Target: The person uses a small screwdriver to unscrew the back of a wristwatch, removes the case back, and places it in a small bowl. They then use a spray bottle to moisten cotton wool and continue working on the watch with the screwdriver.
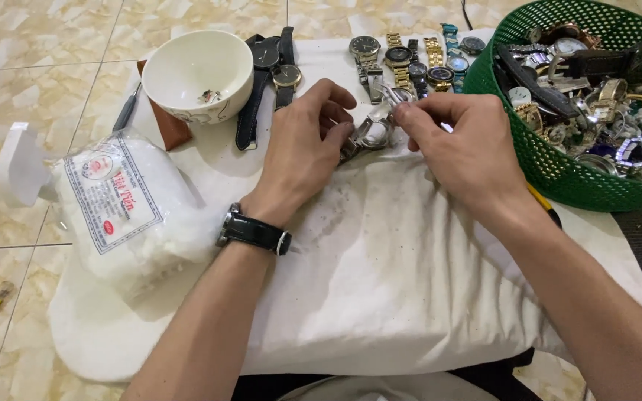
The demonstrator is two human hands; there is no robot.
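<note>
1. We are seeing both forearms reaching up from the bottom of the frame and meeting just above the centre, over a white cushion [410, 282].
2. The left hand [302, 152] is lying palm down, wrist bent slightly right, with a black-strapped wristwatch [254, 232] on it. Its fingers are curling around a silver watch [369, 134], pinching it from the left.
3. The right hand [462, 152] is angling in from the lower right, back of the hand up. Its fingertips [403, 113] are bunching narrow and touching the top of the silver watch; we cannot tell whether they are gripping a small tool.
4. The silver watch is sitting between the two hands, just above the cushion, in the upper middle of the frame.
5. A white bowl [198, 70] is standing at upper left, a row of watches [410, 56] is lying along the top, and a green basket [551, 167] of watches is filling the upper right.
6. A bag [124, 208] of white material is resting at left.
</note>
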